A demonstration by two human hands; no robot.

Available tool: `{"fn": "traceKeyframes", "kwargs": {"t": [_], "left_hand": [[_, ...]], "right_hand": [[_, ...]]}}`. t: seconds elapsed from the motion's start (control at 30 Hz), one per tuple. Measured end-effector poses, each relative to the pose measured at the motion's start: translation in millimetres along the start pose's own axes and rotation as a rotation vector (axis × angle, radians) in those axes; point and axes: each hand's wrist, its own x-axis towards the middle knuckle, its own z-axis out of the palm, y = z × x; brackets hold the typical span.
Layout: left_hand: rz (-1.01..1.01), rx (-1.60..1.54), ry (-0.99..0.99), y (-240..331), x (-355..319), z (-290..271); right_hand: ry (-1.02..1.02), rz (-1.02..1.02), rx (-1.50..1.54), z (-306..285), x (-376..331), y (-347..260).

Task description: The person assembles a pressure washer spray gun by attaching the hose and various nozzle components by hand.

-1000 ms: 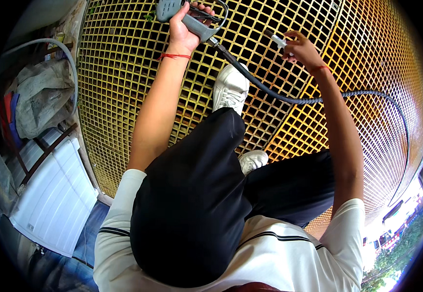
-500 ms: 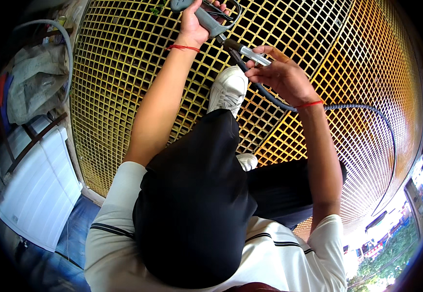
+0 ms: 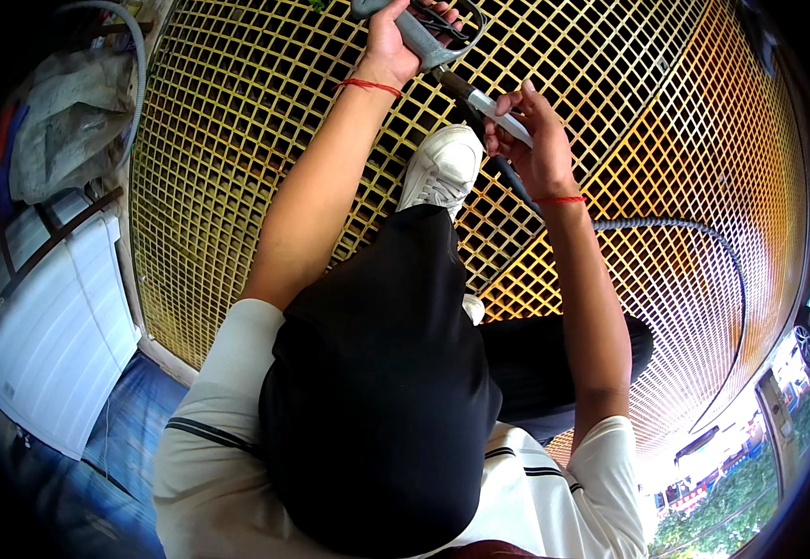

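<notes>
My left hand is closed round the grey grip of what looks like a spray gun with a looped guard, at the top of the view. From the gun a dark stem points down and right, ending in a silvery-white tube. The fingers of my right hand curl about that tube, thumb and fingertips on either side of it. A dark hose passes under my right wrist and curves away right; where it joins the gun I cannot make out.
Yellow grating with square openings spreads below both hands. My white shoe stands on it, close under the stem. Left, past its edge, are a white ribbed panel, a crumpled plastic sheet and blue sheeting.
My right hand has turned more upright, its fingers still at the silvery tube. The gun and my left hand appear slightly further right in the view, which has shifted too.
</notes>
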Motion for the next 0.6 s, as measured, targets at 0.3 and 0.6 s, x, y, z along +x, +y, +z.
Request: {"fn": "traceKeyframes", "kwargs": {"t": [0.3, 0.6], "left_hand": [[0.012, -0.023, -0.033, -3, 2, -3], [0.01, -0.022, -0.002, -4, -1, 0]], "right_hand": [[0.002, -0.006, -0.037, 0, 7, -5], [0.059, -0.045, -0.146, 6, 4, -15]]}}
